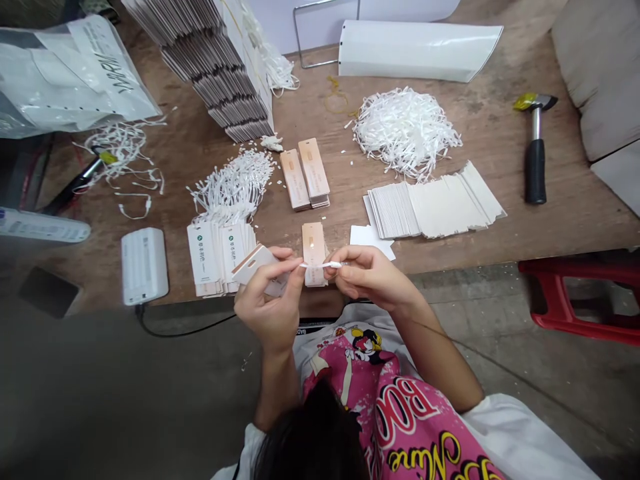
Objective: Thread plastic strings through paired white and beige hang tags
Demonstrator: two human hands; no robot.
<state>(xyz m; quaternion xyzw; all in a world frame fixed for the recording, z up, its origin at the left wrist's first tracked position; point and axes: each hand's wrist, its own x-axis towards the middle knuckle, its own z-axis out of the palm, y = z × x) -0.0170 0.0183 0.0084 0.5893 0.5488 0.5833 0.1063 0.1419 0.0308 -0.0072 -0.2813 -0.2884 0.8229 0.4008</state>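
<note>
White hang tags (253, 262) are held in my left hand (273, 293), whose thumb and index finger also pinch one end of a white string (320, 266). The string's other end is pinched in my right hand (365, 273), close to the left one. Beneath the string, at the table's front edge, lies a small stack of orange tags (313, 237). Finished-looking white tags with strings (204, 257) lie to the left of my left hand. To the right of the orange stack are plain white cards (370, 239).
On the wooden table (345, 107) are a heap of white strings (407, 130), a row of folded cards (450, 203), two more orange tag stacks (313, 170), a tall card stack (220, 73), a hammer (536, 160) and a white power box (145, 265). A red stool (560, 303) stands right.
</note>
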